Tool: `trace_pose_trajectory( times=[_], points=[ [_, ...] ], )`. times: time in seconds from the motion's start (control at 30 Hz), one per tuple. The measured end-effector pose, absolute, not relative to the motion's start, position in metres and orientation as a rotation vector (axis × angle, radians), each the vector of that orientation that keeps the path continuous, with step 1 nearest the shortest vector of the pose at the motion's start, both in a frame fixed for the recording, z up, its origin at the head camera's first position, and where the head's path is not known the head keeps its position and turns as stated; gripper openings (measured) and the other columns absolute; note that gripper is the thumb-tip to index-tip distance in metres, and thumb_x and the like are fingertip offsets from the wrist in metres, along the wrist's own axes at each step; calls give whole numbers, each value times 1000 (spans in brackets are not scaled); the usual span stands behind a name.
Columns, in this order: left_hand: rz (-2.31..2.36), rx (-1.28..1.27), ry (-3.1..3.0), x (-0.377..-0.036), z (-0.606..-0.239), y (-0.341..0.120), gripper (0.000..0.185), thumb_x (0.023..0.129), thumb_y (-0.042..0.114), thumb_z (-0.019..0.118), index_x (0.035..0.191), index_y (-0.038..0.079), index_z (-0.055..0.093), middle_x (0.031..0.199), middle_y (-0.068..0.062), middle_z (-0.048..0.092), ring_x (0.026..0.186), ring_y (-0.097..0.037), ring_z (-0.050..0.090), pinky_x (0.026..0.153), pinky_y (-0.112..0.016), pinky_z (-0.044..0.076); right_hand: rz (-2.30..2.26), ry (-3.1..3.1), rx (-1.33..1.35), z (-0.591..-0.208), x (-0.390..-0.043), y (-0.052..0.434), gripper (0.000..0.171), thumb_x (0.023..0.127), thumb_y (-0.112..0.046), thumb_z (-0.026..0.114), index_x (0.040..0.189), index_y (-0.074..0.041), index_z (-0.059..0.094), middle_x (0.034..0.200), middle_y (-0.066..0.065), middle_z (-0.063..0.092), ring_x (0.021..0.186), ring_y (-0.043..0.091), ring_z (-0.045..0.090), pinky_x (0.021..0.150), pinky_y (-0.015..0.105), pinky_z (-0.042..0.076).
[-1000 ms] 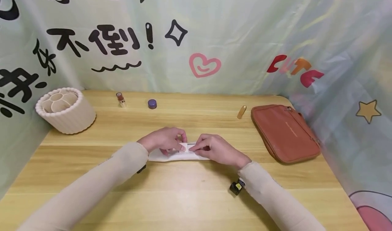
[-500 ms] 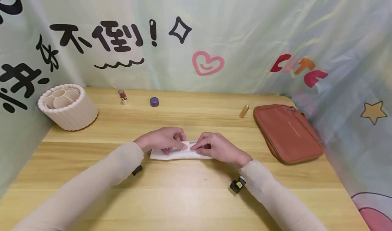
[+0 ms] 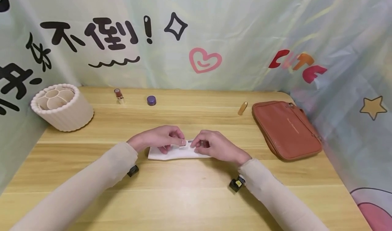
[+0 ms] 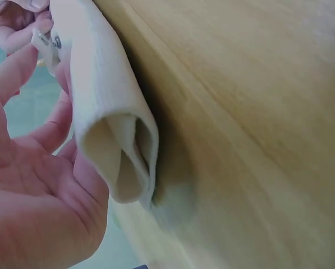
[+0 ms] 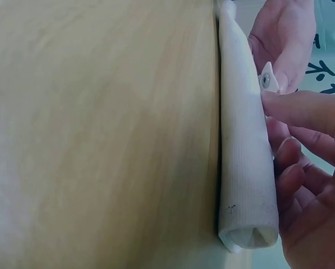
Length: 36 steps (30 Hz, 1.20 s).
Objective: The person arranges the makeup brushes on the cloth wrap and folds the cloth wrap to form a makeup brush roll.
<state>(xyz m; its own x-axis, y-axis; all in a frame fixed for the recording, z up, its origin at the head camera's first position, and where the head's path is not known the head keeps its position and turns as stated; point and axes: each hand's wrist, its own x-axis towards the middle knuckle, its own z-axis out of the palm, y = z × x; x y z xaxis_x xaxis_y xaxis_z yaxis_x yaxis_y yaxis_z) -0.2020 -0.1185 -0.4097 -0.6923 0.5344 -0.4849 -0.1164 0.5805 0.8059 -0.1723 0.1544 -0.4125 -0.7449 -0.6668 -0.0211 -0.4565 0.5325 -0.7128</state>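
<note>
A flat white fabric roll lies across the middle of the table, its layered open end showing in the left wrist view. My left hand pinches a small white strap between thumb and finger, lifting it from the roll. A metal snap shows on that strap in the right wrist view, and another snap is on the roll in the left wrist view. My right hand holds the roll just right of the strap, thumb at its edge and other fingers curled behind.
At the back stand an uncapped lipstick, a purple lid and a small gold tube. A cream ribbed organizer is at the back left. To the right lies a brown zip case. A printed curtain borders the table.
The strap, lying flat on the roll before, is now raised in my left hand's fingertips. The two hands have drawn slightly apart, and the head view has shifted a little.
</note>
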Motion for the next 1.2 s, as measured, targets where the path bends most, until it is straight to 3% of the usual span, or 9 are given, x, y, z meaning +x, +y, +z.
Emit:
trace_pose_trajectory(
  times=[0.2, 0.43, 0.67, 1.0, 1.2],
  points=[
    [1096, 312, 2114, -199, -405, -114, 41, 103, 43, 75, 129, 14, 67, 101, -4, 58, 74, -17, 55, 67, -28, 59, -1022, 2506, -922, -411, -171, 154, 27, 101, -14, 80, 127, -14, 76, 99, -4, 66, 82, 10, 58, 72, 22, 50],
    [1038, 364, 2161, -197, -403, -111, 35, 103, 38, 76, 128, 14, 69, 95, -3, 61, 72, -16, 55, 65, -27, 57, -998, 2521, -934, -411, -171, 153, 26, 101, -14, 80, 126, -13, 79, 98, -5, 66, 79, 9, 57, 70, 21, 49],
    [1043, 336, 2137, -200, -403, -113, 32, 105, 32, 74, 129, 12, 71, 102, -4, 62, 80, -17, 57, 68, -28, 58, -984, 2516, -952, -411, -171, 153, 25, 101, -15, 79, 126, -12, 80, 97, -5, 66, 77, 8, 56, 68, 21, 48],
    [927, 345, 2240, -201, -398, -109, 28, 100, 30, 82, 117, 12, 68, 90, -1, 60, 65, -14, 52, 61, -25, 55, -941, 2525, -987, -408, -172, 152, 23, 102, -16, 79, 125, -14, 82, 95, -5, 66, 75, 7, 55, 68, 22, 48],
    [888, 361, 2273, -197, -394, -105, 29, 100, 31, 82, 116, 13, 67, 95, -3, 62, 64, -14, 48, 58, -25, 53, -931, 2533, -973, -408, -171, 153, 24, 102, -16, 78, 126, -14, 82, 95, -6, 65, 75, 8, 55, 68, 22, 48]
  ],
)
